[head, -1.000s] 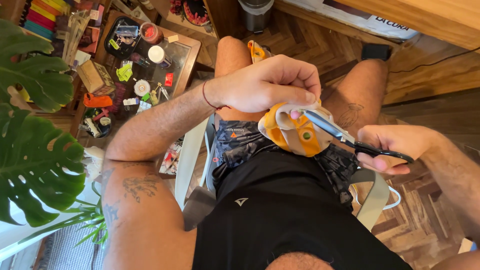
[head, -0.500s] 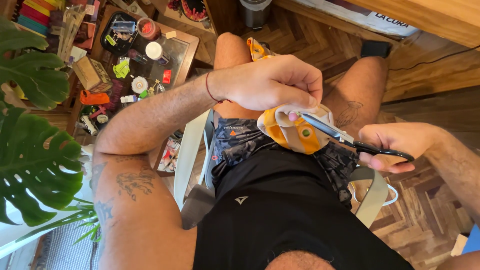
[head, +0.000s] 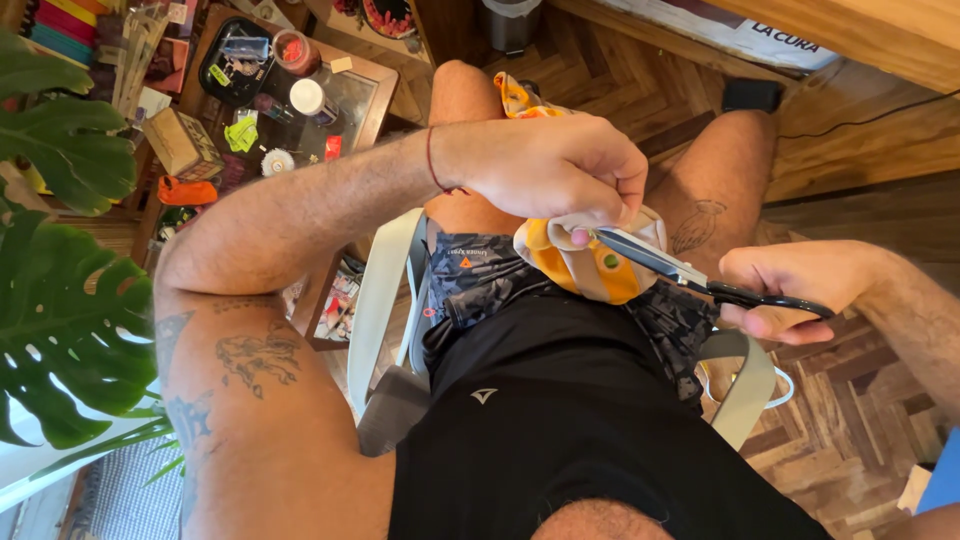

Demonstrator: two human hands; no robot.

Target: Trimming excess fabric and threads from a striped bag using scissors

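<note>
floor: wood parquet, seated over lap
left hand: clenched on orange-and-cream fabric
right hand: gripping scissors (blades at fabric edge)
step: cutting, keep fabric taut

A lived-in home room, likely a living room; warm brown herringbone parquet floor underfoot; a low wooden glass-topped counter cluttered with small jars, boxes and craft oddments; a large green split-leaf houseplant beside it; stacked colourful books in the corner.

black shirt, patterned shorts, red wrist string
</note>
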